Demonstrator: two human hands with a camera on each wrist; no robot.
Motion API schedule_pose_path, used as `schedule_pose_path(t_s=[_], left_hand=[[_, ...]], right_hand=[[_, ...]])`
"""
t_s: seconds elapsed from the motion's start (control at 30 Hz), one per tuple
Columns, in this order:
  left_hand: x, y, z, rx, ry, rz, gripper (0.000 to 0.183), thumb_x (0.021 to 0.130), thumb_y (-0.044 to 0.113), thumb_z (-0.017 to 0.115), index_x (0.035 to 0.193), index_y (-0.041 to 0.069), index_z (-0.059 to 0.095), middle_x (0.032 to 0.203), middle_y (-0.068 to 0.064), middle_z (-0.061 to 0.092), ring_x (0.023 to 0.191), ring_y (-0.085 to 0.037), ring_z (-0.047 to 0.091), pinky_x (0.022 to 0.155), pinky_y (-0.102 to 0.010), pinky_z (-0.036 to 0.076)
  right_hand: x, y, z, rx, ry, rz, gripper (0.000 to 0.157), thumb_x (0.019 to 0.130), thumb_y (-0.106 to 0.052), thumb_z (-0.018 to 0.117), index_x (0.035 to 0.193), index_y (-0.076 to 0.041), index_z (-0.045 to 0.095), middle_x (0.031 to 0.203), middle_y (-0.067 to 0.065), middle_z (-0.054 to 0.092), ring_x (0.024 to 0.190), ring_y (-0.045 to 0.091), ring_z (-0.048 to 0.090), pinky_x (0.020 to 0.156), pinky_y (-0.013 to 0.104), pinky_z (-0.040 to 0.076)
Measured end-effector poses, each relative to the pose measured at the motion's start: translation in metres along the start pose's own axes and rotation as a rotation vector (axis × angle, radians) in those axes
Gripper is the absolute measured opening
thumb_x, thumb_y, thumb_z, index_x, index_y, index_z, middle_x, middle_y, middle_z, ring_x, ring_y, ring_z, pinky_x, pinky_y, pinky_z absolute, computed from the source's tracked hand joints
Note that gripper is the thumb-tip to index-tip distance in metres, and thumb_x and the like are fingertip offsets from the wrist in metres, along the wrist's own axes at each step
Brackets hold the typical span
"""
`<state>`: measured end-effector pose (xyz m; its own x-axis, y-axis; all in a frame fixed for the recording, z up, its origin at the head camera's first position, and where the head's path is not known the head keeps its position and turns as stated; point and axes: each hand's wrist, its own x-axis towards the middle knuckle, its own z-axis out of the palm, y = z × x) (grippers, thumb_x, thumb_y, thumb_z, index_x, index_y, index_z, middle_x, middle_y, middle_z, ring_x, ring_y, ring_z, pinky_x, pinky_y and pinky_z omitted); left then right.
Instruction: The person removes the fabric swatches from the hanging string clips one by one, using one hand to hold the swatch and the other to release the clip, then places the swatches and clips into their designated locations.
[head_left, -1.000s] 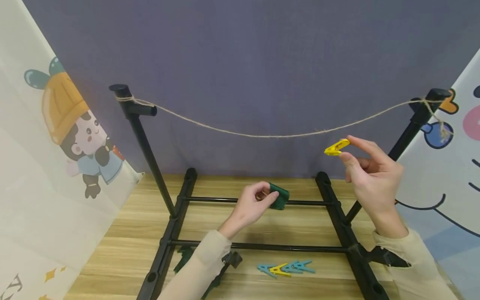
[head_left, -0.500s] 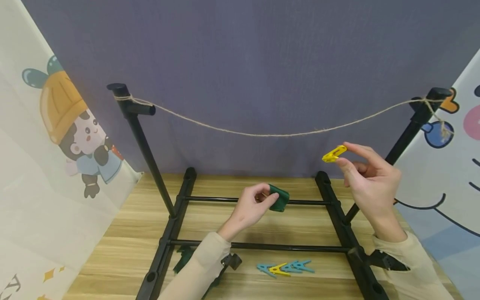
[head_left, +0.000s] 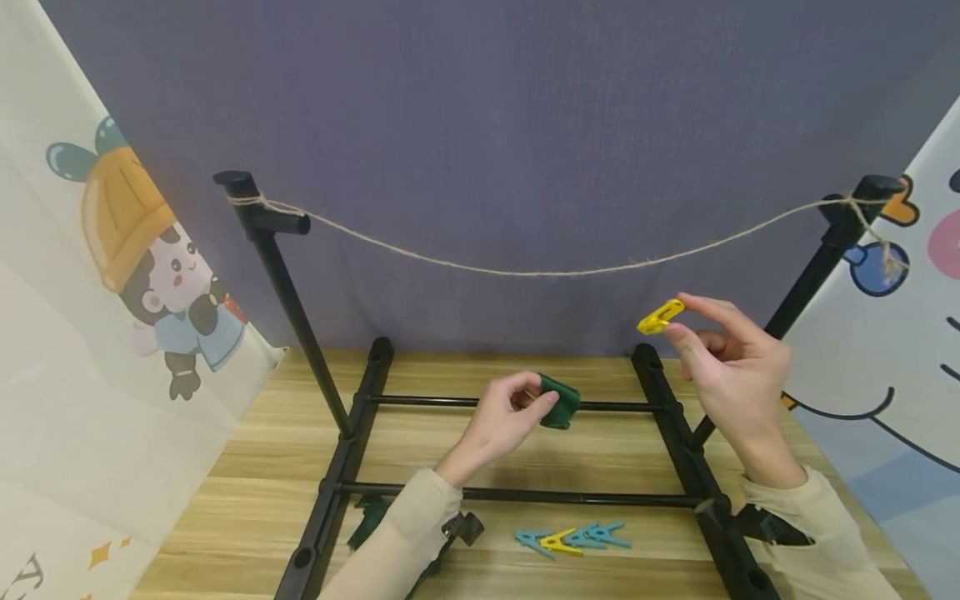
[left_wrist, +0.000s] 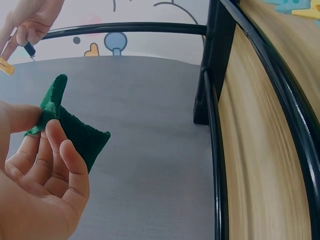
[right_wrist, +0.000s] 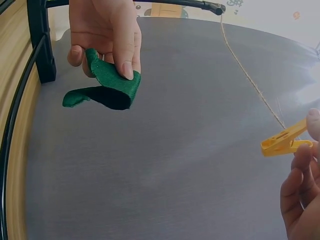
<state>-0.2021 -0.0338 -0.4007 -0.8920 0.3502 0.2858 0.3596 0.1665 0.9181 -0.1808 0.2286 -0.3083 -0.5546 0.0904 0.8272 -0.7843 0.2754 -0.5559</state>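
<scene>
My left hand [head_left: 504, 423] pinches a small piece of green cloth [head_left: 559, 405] between thumb and fingers, above the frame's rear crossbar. The left wrist view shows the cloth [left_wrist: 80, 130] folded, one flap sticking up. To the right and higher, my right hand [head_left: 738, 367] pinches a yellow clothespin [head_left: 660, 317] by its handle ends with thumb and index finger. The clothespin [right_wrist: 282, 141] points left, below a thin string [head_left: 525, 273] and apart from it. Nothing hangs on the string, which sags between two black posts.
The black rack has a left post [head_left: 288, 292], a right post [head_left: 813, 275] and a front crossbar [head_left: 585, 497]. Several blue and yellow clothespins [head_left: 573, 538] lie on the wooden table [head_left: 225, 517]. More dark green cloth [head_left: 367, 518] lies partly hidden behind my left forearm. A grey-blue backdrop [head_left: 480, 125] stands behind.
My right hand has moved slightly left and down with the yellow clothespin, whose handle ends look closer together than a second ago. My left hand and the cloth have barely moved, slightly lower.
</scene>
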Motion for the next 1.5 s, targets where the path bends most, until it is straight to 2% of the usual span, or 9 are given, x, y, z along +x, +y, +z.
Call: schedule_pose_path(t_s=[0.47, 0.6, 0.77, 0.87, 1.13, 1.37, 1.5], left_hand=[[-0.002, -0.001, 0.000, -0.010, 0.001, 0.008, 0.018, 0.105, 0.024, 0.069, 0.104, 0.006, 0.075, 0.096, -0.014, 0.075, 0.078, -0.007, 0.064, 0.070, -0.022, 0.052], [-0.003, -0.003, -0.002, -0.007, 0.002, 0.007, 0.018, 0.105, 0.024, 0.069, 0.104, 0.007, 0.075, 0.096, -0.013, 0.075, 0.078, -0.007, 0.064, 0.069, -0.022, 0.052], [-0.004, -0.003, -0.003, -0.004, 0.003, 0.009, 0.017, 0.105, 0.023, 0.069, 0.105, 0.008, 0.076, 0.096, -0.011, 0.075, 0.078, -0.007, 0.064, 0.068, -0.023, 0.052], [-0.004, -0.003, -0.004, -0.009, -0.004, 0.013, 0.016, 0.105, 0.023, 0.068, 0.105, 0.008, 0.075, 0.096, -0.010, 0.075, 0.078, -0.007, 0.065, 0.068, -0.023, 0.053], [-0.005, -0.004, -0.006, -0.007, -0.018, 0.005, 0.014, 0.105, 0.021, 0.069, 0.104, 0.009, 0.075, 0.097, -0.009, 0.076, 0.079, -0.008, 0.065, 0.069, -0.023, 0.053], [-0.009, -0.004, -0.007, -0.005, -0.009, 0.006, 0.017, 0.105, 0.022, 0.069, 0.101, 0.006, 0.074, 0.095, -0.013, 0.075, 0.077, -0.010, 0.063, 0.069, -0.023, 0.053], [-0.013, -0.004, -0.007, -0.004, 0.003, -0.003, 0.018, 0.104, 0.021, 0.070, 0.099, 0.005, 0.074, 0.093, -0.014, 0.074, 0.076, -0.010, 0.062, 0.069, -0.022, 0.052]], right_hand=[[-0.007, 0.005, 0.000, -0.099, -0.030, 0.023, 0.030, 0.093, 0.009, 0.076, 0.121, 0.015, 0.071, 0.091, -0.016, 0.071, 0.046, 0.000, 0.048, 0.043, 0.021, 0.032], [-0.008, 0.007, 0.001, -0.088, -0.041, 0.026, 0.029, 0.093, 0.009, 0.075, 0.122, 0.015, 0.070, 0.093, -0.016, 0.072, 0.046, 0.001, 0.048, 0.044, 0.021, 0.034], [-0.010, 0.011, 0.003, -0.021, -0.043, 0.037, 0.029, 0.095, 0.009, 0.074, 0.122, 0.016, 0.070, 0.098, -0.013, 0.076, 0.047, 0.001, 0.051, 0.047, 0.019, 0.040], [-0.013, 0.013, 0.004, 0.002, -0.037, 0.046, 0.028, 0.095, 0.009, 0.072, 0.122, 0.017, 0.069, 0.094, -0.012, 0.076, 0.046, 0.002, 0.051, 0.047, 0.020, 0.041], [-0.022, 0.020, 0.002, 0.026, -0.008, 0.063, 0.026, 0.094, 0.015, 0.069, 0.120, 0.017, 0.070, 0.071, -0.010, 0.069, 0.042, 0.007, 0.045, 0.047, 0.017, 0.040], [-0.025, 0.016, 0.003, -0.040, -0.015, 0.097, 0.024, 0.096, 0.012, 0.069, 0.120, 0.015, 0.071, 0.078, -0.010, 0.069, 0.043, 0.006, 0.049, 0.044, 0.020, 0.038], [-0.030, 0.013, 0.003, -0.098, -0.034, 0.129, 0.024, 0.095, 0.015, 0.069, 0.119, 0.014, 0.073, 0.079, -0.015, 0.069, 0.044, 0.003, 0.049, 0.043, 0.022, 0.038]])
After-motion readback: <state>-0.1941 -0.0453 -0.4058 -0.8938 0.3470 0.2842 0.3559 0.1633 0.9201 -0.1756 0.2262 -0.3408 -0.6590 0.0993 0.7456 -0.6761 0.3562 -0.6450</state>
